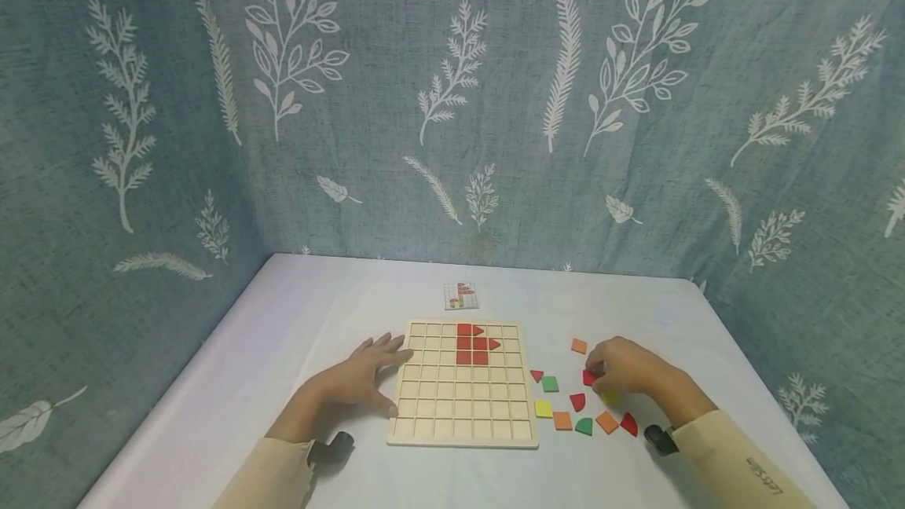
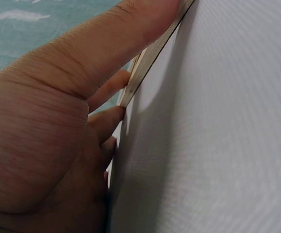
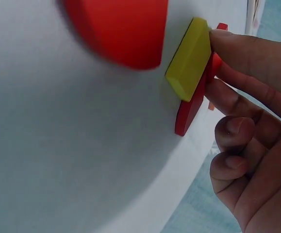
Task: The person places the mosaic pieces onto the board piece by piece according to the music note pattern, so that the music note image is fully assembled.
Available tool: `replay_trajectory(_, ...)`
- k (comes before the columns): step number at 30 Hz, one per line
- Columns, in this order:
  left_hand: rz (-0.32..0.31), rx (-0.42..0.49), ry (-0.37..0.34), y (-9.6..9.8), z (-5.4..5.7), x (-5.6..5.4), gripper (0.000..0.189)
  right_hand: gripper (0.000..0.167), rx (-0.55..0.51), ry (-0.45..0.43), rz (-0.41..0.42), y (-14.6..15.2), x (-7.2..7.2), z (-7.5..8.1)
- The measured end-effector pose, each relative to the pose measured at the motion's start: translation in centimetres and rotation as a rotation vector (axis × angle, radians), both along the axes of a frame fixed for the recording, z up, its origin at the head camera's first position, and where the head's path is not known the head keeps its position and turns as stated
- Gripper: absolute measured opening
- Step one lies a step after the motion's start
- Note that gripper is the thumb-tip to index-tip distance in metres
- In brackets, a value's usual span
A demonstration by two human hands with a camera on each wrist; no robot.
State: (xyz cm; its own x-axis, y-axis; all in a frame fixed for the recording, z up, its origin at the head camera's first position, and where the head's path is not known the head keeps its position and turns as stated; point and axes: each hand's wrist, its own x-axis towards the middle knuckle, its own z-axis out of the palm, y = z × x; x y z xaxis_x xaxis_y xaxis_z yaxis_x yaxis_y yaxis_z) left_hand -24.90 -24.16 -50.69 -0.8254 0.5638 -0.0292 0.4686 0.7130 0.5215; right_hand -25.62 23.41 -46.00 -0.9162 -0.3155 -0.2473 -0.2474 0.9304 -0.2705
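Sleeves (image 1: pixel 265 471) in light beige come in nearest, one off each side of the wooden board (image 1: pixel 431 389). Just right of the board's near corner there's a loose bunch of flat pieces: orange square (image 1: pixel 562 420), green quarter-round (image 1: pixel 584 426), yellow square (image 1: pixel 543 409), plus a red quarter-round (image 1: pixel 629 424) farther out. Left hand (image 1: pixel 364 375) is spread wide, thumb and fingertips at the board's left edge. Right hand (image 1: pixel 625 368), well right of the board, looks to have a narrow pinch on a red piece (image 1: pixel 589 377), with a yellow piece (image 3: pixel 188 60) right by the thumb. On the board itself, five red squares (image 1: pixel 463 344) and two red triangles (image 1: pixel 494 344) sit in the far rows, triangles pointing right. Past the board's far edge lies a small printed card (image 1: pixel 461 297), and way behind that hangs a leafy blue-green curtain (image 1: pixel 509 203).
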Motion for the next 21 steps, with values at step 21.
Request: replay_trajectory(21,-0.009,-0.005,0.011,-0.1,-0.1,-0.1,0.111,0.022,0.004,0.095,0.061,-5.1,-1.6,1.1)
